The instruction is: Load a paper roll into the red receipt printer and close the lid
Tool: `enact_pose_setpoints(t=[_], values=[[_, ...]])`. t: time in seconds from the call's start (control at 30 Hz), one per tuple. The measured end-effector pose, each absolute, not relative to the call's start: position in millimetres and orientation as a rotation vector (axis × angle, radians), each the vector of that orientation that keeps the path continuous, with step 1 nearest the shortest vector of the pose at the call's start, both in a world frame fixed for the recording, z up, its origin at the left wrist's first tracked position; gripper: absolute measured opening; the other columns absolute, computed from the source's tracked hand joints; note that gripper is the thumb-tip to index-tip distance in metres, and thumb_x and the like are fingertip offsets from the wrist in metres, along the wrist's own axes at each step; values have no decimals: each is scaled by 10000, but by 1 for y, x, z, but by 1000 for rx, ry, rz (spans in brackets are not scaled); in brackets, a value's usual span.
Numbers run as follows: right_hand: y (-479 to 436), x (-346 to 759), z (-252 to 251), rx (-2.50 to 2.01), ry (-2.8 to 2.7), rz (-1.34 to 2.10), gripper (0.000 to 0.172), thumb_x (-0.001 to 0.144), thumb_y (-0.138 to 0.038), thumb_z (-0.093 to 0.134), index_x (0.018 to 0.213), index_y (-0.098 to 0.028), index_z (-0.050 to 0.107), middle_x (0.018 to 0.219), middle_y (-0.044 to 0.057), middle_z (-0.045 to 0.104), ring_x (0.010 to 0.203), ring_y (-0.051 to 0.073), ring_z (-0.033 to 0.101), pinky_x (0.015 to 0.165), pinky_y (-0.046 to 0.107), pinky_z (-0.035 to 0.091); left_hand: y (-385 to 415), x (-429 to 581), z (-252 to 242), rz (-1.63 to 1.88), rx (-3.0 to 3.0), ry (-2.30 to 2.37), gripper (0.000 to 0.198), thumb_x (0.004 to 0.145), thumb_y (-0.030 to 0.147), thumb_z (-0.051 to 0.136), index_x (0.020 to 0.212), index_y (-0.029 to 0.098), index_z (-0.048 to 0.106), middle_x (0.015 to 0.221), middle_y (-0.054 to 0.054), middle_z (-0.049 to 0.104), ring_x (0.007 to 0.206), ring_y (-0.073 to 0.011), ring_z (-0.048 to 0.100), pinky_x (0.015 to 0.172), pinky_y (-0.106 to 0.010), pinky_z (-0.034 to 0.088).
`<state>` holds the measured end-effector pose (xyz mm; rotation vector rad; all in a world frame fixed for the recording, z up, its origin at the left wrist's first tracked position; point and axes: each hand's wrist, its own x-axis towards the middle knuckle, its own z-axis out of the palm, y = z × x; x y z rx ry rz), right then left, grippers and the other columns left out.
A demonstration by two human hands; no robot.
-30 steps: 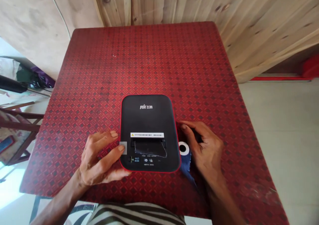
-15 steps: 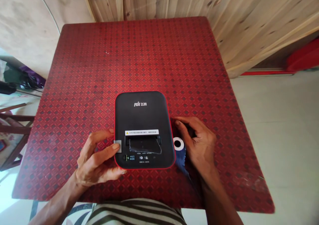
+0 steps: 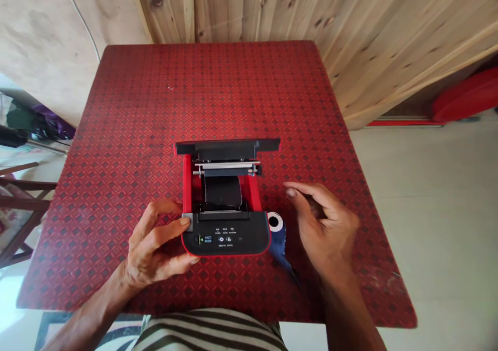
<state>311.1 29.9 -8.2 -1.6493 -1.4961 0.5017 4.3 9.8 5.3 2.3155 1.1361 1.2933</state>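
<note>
A black and red receipt printer (image 3: 229,237) stands on the table with its lid (image 3: 227,146) raised at the back. Inside the bay a metal bar and a black roller (image 3: 229,172) show, with a dark flap (image 3: 223,191) below them. My left hand (image 3: 155,242) grips the printer's left front corner, one finger on a grey tab (image 3: 187,222) and another under the front edge. To the right of the printer, apart from it, my right hand (image 3: 327,221) has curled fingers, thumb close to the forefinger, nothing visible between them. A paper roll (image 3: 276,222) with a blue outer layer lies between printer and right hand.
The table (image 3: 210,92) has a red patterned top. Wooden panelling (image 3: 249,9) rises behind its far edge. A wooden chair (image 3: 23,206) stands to the left, and a red object (image 3: 467,94) is on the floor at the right.
The printer's lid has swung up and back, baring the inside. My right hand has moved right, away from the printer's side. My left hand keeps its grip.
</note>
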Motion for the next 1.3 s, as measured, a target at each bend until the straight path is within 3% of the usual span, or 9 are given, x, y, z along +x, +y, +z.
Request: enact_pose_setpoints(t=[0.1, 0.23, 0.3, 0.43, 0.63, 0.87, 1.1, 1.2, 1.3], values=[[24, 306, 26, -1570, -1589, 317, 118, 984, -247, 713, 1057, -290, 796, 922, 6, 784, 734, 166, 707, 641, 309, 549, 6, 5, 4, 1313, 2326, 1164, 382, 975, 400, 722, 1297, 209, 645, 1095, -99, 677, 983, -216, 700, 750, -355, 642], [27, 283, 71, -1301, -1963, 121, 291, 960, -114, 732, 1183, -299, 745, 1035, 0, 799, 863, 169, 740, 792, 318, 595, 4, 5, 4, 1336, 2365, 1168, 385, 979, 380, 717, 1297, 180, 635, 1063, -98, 667, 981, -211, 691, 769, -340, 638], [37, 266, 82, -1173, -2140, 84, 267, 987, -98, 690, 1204, -250, 728, 1061, 21, 802, 902, 170, 745, 842, 315, 597, 3, 4, 6, 1316, 2379, 1168, 378, 983, 377, 712, 1293, 174, 635, 1059, -100, 676, 970, -208, 692, 765, -331, 637], [64, 235, 82, -1178, -2495, -52, 240, 995, -23, 594, 1112, -168, 745, 1028, 66, 803, 860, 194, 742, 759, 333, 575, 1, -1, 7, 1266, 2399, 1171, 386, 976, 348, 716, 1313, 175, 641, 1114, -118, 708, 1002, -221, 708, 823, -354, 652], [85, 208, 77, -1416, -2821, -53, 204, 935, -30, 674, 1055, -184, 736, 939, 45, 775, 697, 194, 720, 513, 354, 409, -4, -3, 4, 1233, 2408, 1160, 373, 984, 324, 707, 1306, 146, 642, 1171, -139, 702, 1064, -220, 702, 889, -345, 644], [95, 207, 76, -1326, -2930, 98, 153, 937, -58, 687, 965, -206, 715, 914, 20, 771, 780, 216, 732, 583, 355, 404, -4, -3, 5, 1224, 2417, 1156, 356, 980, 293, 705, 1293, 134, 643, 1161, -142, 711, 1028, -208, 704, 854, -329, 647], [80, 220, 93, -1200, -2676, 111, 62, 964, -152, 686, 981, -191, 731, 897, 36, 763, 731, 173, 697, 569, 305, 451, -3, -4, 4, 1220, 2418, 1178, 362, 988, 325, 703, 1300, 151, 639, 1165, -132, 702, 1024, -199, 713, 846, -300, 644], [62, 243, 107, -1201, -2384, 300, 110, 987, -212, 695, 1093, -205, 723, 984, 27, 772, 735, 146, 696, 640, 282, 533, -2, -4, 4, 1235, 2414, 1157, 369, 989, 315, 704, 1307, 140, 637, 1175, -137, 692, 1025, -201, 713, 829, -298, 641], [57, 274, 103, -1314, -1977, 510, 242, 909, -265, 806, 1134, -270, 718, 898, -20, 745, 654, 126, 642, 586, 266, 521, -1, -3, 3, 1247, 2424, 1145, 344, 993, 287, 694, 1289, 120, 641, 1175, -139, 686, 1051, -207, 708, 844, -297, 631]])
